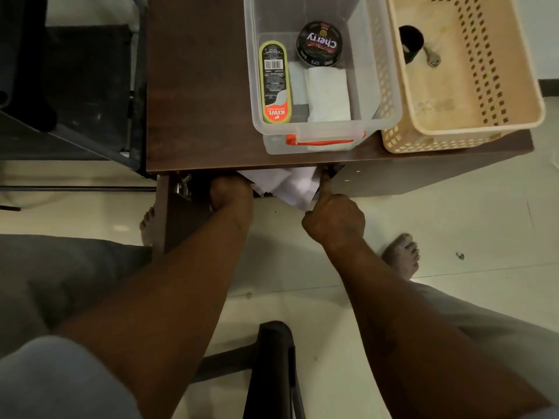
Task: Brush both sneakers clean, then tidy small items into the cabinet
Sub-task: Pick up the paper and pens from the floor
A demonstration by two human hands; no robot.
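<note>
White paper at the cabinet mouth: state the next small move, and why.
Probably push the white paper further into the cabinet. It juts out below the top's front edge and would likely block the door. The left hand reaches inside beside it, fingers hidden; the right hand lays its forefinger along the paper's right edge, placed to nudge it in.
</note>
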